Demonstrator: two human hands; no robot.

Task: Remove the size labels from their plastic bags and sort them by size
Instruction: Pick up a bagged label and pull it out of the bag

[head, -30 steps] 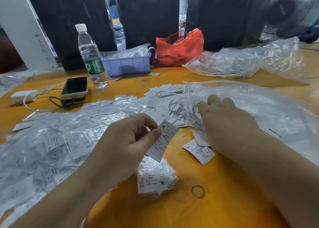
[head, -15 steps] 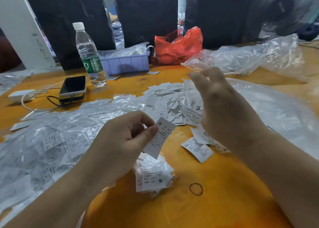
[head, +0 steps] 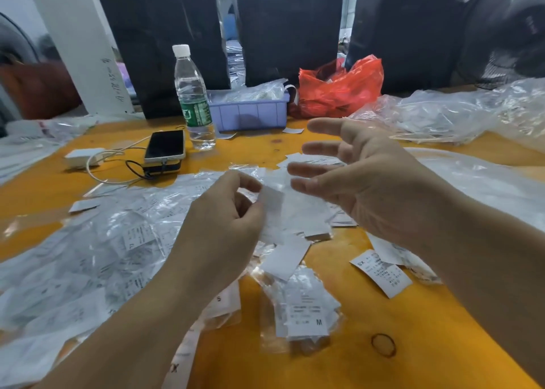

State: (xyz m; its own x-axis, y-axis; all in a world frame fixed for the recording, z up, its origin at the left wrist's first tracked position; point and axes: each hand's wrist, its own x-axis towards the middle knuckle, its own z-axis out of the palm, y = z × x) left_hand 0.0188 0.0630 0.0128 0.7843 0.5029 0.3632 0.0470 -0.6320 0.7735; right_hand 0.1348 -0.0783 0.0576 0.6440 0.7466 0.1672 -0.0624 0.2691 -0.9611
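Across the centre of the frame both hands hover above the orange table (head: 413, 368). Left of centre, the left hand (head: 224, 229) has its fingers curled and pinches a white size label (head: 272, 208) between thumb and forefinger; the label is blurred and its print cannot be read. Just right of it, the right hand (head: 368, 182) is raised with fingers straight and spread, holding nothing, apart from the label.

At lower centre a small clear bag of labels marked M (head: 303, 315) lies crinkled on the table, with a loose blank-side label (head: 284, 260) tilted just above it. To its right a flat rectangular label marked XS (head: 380, 272) lies alone. Behind the hands a heap of loose labels (head: 309, 211) spreads over the table's middle. Filling the left half of the frame, a glossy wrinkled drift of bagged labels (head: 73, 256) runs to the lower left edge.

Bare smooth tabletop shows along the lower right, broken only by a thin dark rubber band (head: 383, 345). Large crumpled clear plastic sheets (head: 457, 114) crowd the right edge and upper right.

Along the far edge stand a clear ribbed water bottle (head: 193, 99) with a green wrapper, a lavender plastic bin (head: 250, 113) and a shiny red plastic bag (head: 339, 88). Left of the bottle a black phone (head: 165, 146) rests on a dark block, with a white charger (head: 84, 157) and looping cable beside it.
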